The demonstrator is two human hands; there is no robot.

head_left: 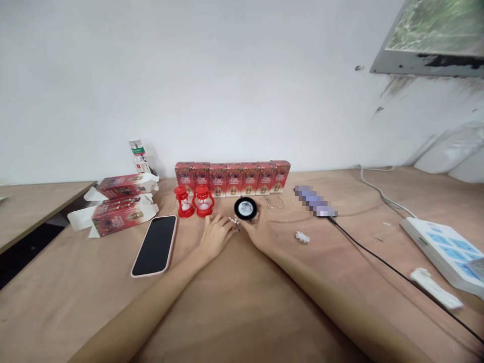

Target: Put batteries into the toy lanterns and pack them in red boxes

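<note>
My right hand (258, 233) is closed around the side of a round black-rimmed object (245, 208) with a pale disc face turned up toward me. Left of it, my left hand (216, 236) rests low over the table, fingers spread and bent, beside several small whitish pieces (234, 221). Whether its fingertips touch those pieces is hard to see. Just beyond my left hand stand two small red lanterns, one (184, 202) to the left and another (203, 201) beside it, both upright with clear middles.
A row of red printed boxes (234, 180) stands behind. Opened red boxes (119, 214), a tube (138, 154) and a black-screened phone (155, 246) are left. Rightward lie thin wire pieces (276, 202), a white scrap (302, 237), a blurred phone (315, 201) on a black cable and a power strip (446, 247).
</note>
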